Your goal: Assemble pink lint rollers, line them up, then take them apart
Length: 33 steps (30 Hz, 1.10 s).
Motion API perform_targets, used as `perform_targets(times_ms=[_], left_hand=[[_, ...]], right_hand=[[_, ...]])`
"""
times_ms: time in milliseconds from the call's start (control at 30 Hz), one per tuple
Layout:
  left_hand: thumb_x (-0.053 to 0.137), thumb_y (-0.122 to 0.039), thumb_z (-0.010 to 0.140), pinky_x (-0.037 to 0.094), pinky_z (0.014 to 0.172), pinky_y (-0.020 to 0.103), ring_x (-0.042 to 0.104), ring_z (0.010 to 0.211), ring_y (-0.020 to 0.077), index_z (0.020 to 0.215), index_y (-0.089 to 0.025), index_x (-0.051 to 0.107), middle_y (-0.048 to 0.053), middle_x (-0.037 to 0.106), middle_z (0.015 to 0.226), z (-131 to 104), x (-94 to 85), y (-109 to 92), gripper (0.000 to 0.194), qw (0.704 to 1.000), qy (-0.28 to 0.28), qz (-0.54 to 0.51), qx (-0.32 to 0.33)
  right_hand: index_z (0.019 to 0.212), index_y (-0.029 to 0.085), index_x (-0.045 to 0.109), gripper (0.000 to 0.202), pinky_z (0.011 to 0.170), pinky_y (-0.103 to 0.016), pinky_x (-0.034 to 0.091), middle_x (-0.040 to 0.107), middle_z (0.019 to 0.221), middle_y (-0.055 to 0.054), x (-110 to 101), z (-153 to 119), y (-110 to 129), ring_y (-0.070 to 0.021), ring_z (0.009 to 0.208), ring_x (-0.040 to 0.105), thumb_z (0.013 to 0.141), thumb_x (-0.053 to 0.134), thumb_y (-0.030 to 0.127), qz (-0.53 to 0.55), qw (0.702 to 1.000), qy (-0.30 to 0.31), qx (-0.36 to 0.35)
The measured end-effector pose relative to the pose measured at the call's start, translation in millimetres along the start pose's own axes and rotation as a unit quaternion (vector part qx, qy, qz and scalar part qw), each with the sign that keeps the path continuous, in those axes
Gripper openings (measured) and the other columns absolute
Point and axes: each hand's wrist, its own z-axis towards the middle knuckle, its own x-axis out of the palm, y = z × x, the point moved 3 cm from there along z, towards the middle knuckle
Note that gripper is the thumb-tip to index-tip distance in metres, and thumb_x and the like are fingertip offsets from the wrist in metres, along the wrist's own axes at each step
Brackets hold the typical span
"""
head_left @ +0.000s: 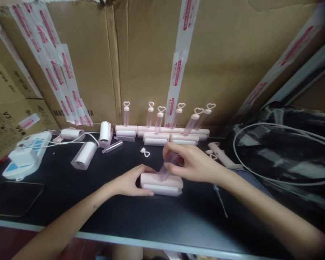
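A pink roller head (162, 182) with a white roll along its front lies on the black table near the middle. My left hand (134, 180) is closed around its left end, thumb in front and fingers behind. Rising from its top is a clear pinkish tube handle (165, 170), gripped near its upper end by my right hand (188, 160). The tube's top is hidden by my fingers. Behind my hands lies a small pink heart-shaped loop cap (145, 152).
Several finished-looking rollers with heart-topped handles (191, 124) stand at the back against a cardboard box (146, 54). Left are loose roller heads (83, 156), a clear tube (113, 146), a power strip (27, 159) and a dark phone (14, 198). A screwdriver (220, 200) and cable loop (235, 144) are right.
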Motion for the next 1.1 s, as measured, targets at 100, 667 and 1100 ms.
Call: perform_targets(times_ms=[100, 667, 1100], left_hand=[[0.072, -0.034, 0.070, 0.040, 0.099, 0.035, 0.053, 0.111, 0.0228, 0.120, -0.017, 0.048, 0.009, 0.055, 0.120, -0.1, -0.5, 0.4, 0.058, 1.000, -0.004, 0.001, -0.006], [0.074, -0.034, 0.069, 0.042, 0.096, 0.036, 0.055, 0.107, 0.0227, 0.119, -0.019, 0.049, 0.009, 0.056, 0.116, 1.5, 1.3, 6.2, 0.058, 1.000, -0.010, -0.009, 0.006], [0.075, -0.037, 0.066, 0.039, 0.098, 0.034, 0.054, 0.111, 0.0234, 0.123, -0.018, 0.047, 0.010, 0.055, 0.123, 2.2, -2.6, 11.4, 0.066, 0.999, 0.010, -0.022, -0.024]], right_hand=[[0.076, 0.019, 0.054, 0.010, 0.050, -0.021, 0.029, 0.060, 0.059, 0.002, 1.8, 0.2, 3.4, -0.0111, 0.051, 0.051, 0.072, 0.056, 0.028, -0.032, 0.999, 0.007, -0.008], [0.082, 0.018, 0.060, 0.011, 0.055, -0.020, 0.034, 0.063, 0.074, 0.001, -4.1, -1.5, 17.3, -0.0099, 0.060, 0.055, 0.072, 0.056, 0.017, -0.013, 0.989, 0.095, -0.113], [0.100, 0.017, 0.068, 0.022, 0.076, -0.023, 0.047, 0.069, 0.100, -0.004, -16.6, 20.7, -8.5, -0.0149, 0.089, 0.063, 0.085, 0.055, 0.026, 0.179, 0.915, 0.350, -0.090]])
